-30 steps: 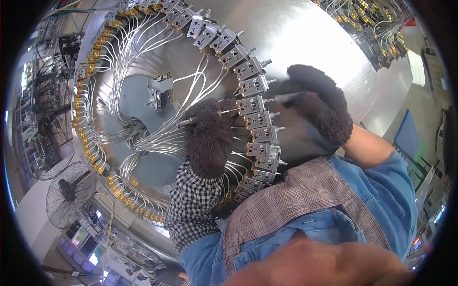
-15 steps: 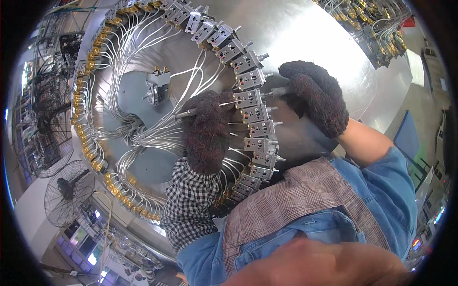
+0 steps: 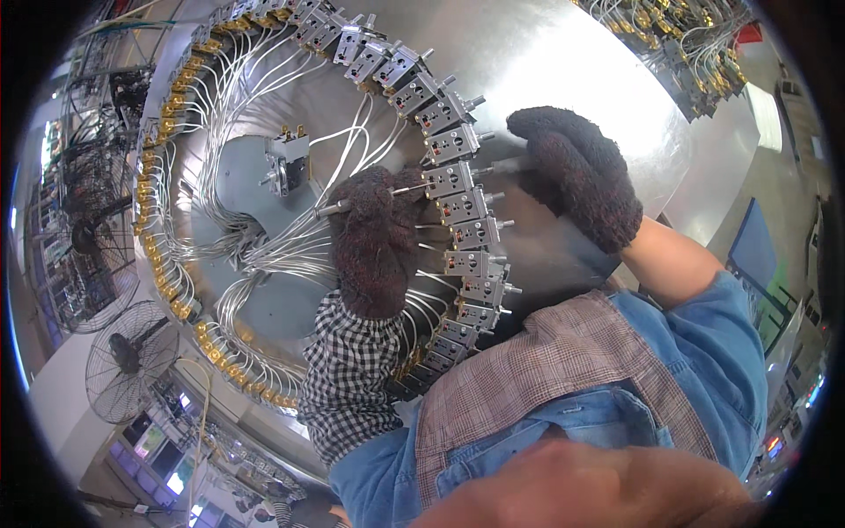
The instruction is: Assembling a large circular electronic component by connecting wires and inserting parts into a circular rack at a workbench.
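Observation:
A large ring of small grey metal switch units [image 3: 440, 116] with threaded shafts and white wires lies in front of me. My left hand [image 3: 377, 246], in a dark knitted glove, is inside the ring, closed around a slim screwdriver [image 3: 333, 209]. Its thin shaft reaches the inner face of one switch unit [image 3: 449, 181]. Outside the ring, my right hand [image 3: 588, 180], gloved alike, closes on a grey cylindrical tool [image 3: 512, 165] lined up with that unit's shaft. The glove hides most of this tool.
Bundled white wires [image 3: 264, 251] run to the ring's middle, where a loose switch unit [image 3: 286, 163] stands on a grey disc [image 3: 231, 176]. More wired units [image 3: 682, 44] are piled at the far right of the shiny metal table [image 3: 528, 53]. A caged fan [image 3: 128, 352] stands at left.
My right hand has turned slightly and shifted a little to the left. My left hand and the near units appear slightly farther left, with the screwdriver still held at the same unit.

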A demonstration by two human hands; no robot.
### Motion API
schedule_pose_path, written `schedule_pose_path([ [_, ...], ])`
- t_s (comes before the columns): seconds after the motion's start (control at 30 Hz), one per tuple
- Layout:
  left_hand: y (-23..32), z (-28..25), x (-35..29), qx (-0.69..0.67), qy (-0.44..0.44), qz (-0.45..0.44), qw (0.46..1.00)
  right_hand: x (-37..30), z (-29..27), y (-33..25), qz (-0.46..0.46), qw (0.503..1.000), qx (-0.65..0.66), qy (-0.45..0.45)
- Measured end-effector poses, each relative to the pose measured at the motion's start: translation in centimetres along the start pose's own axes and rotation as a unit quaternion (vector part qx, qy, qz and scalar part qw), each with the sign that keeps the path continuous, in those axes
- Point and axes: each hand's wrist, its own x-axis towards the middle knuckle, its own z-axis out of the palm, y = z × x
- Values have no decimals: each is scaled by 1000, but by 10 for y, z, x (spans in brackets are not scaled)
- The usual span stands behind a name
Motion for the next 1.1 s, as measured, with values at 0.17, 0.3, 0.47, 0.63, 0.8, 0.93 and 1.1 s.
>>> schedule_pose_path([
  [0.17,-3,3,-1,-3,-19,25,1000,-2,2,-5,62,987,145,18],
  [0.3,-5,4,0,4,-15,29,999,1,-3,-13,162,975,152,0],
  [0.47,-4,5,-1,-4,-26,25,999,-4,-4,-5,151,977,147,-27],
  [0.63,-5,-3,-2,19,-18,34,999,-1,-1,-4,89,982,167,7],
  [0.8,-3,-6,-3,-37,12,-5,999,2,-10,-6,-42,994,-96,-21],
  [0.93,-1,0,-3,-9,-11,-1,1000,-4,-7,-1,19,996,91,-13],
  [1.1,1,4,-5,9,8,-8,1000,-1,-4,-6,54,992,118,9],
])
